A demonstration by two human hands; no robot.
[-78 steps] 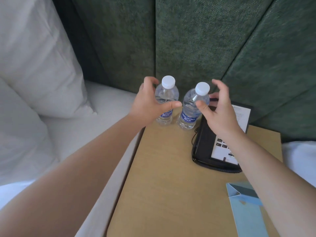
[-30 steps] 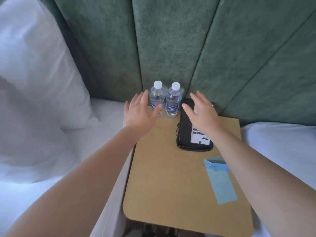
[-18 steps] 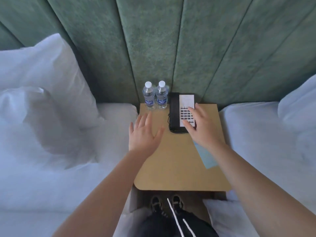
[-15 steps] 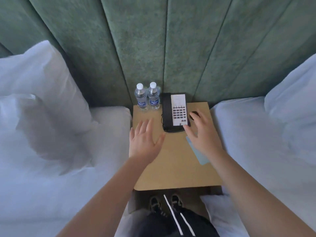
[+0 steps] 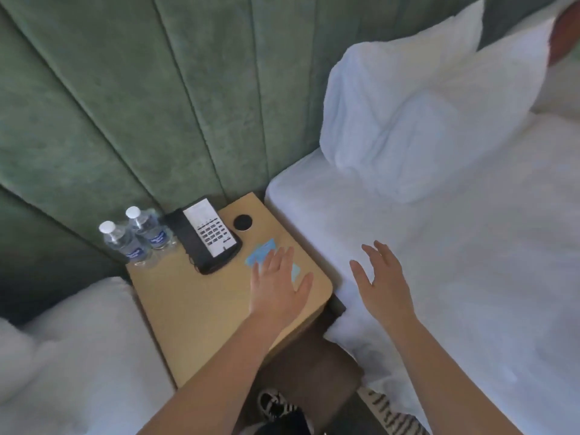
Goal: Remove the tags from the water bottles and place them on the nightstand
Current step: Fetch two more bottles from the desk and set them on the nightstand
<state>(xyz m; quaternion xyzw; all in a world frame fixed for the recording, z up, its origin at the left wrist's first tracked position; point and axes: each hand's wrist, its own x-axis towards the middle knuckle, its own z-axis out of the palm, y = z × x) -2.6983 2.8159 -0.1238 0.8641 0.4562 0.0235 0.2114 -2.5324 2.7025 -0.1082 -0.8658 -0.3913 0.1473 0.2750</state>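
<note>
Two clear water bottles with white caps and blue labels stand side by side at the back left corner of the wooden nightstand: one bottle nearer the left edge, the other beside the phone. A light blue paper tag lies flat on the nightstand's right part. My left hand hovers over that tag with fingers spread, covering part of it and holding nothing. My right hand is spread open above the white bed to the right.
A black phone with a white keypad lies next to the bottles, a round black disc behind the tag. White beds flank the nightstand, a pillow at the right. Green padded headboard behind. My shoes show below.
Both hands let go of the bottles and drew back. The view swung right, so the bottles now sit far left. My left hand moved over the blue tag, my right hand over the bed.
</note>
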